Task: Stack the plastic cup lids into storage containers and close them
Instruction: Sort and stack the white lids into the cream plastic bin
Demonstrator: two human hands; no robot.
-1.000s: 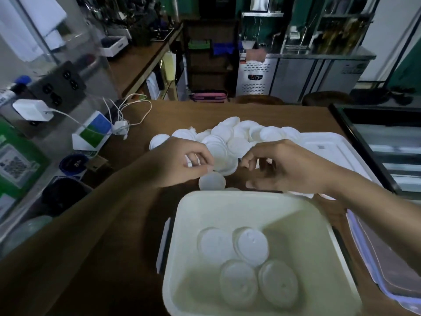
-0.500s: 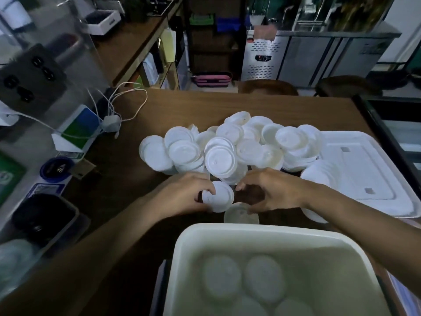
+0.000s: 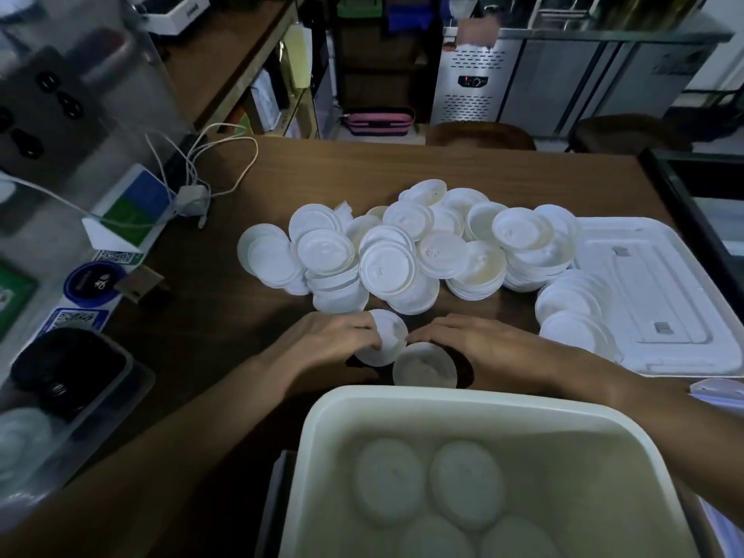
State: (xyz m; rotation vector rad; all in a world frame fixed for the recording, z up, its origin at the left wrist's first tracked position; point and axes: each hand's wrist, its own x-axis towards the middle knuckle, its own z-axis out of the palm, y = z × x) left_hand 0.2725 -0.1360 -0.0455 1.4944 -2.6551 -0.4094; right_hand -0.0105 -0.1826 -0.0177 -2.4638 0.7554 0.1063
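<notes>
A heap of white plastic cup lids [image 3: 406, 251] covers the middle of the brown table [image 3: 342, 171]. My left hand [image 3: 334, 338] grips a tilted lid [image 3: 388, 336] by its edge, just in front of the heap. My right hand [image 3: 479, 342] touches the same lid's other edge with its fingertips and curls beside another lid [image 3: 424, 364] lying flat on the table. Close to me stands an open cream storage container [image 3: 499, 408] with several lids lying on its bottom.
A white container cover [image 3: 660, 292] lies at the right with lids resting on its near edge. A charger with white cables [image 3: 193, 199] and cards sit at the left. A black-filled tub [image 3: 68, 372] stands at the near left. A dark counter edge runs along the right.
The view has tipped toward the heap, so the container sits lower in frame. Both hands have drawn back from the heap toward me with a lid between them.
</notes>
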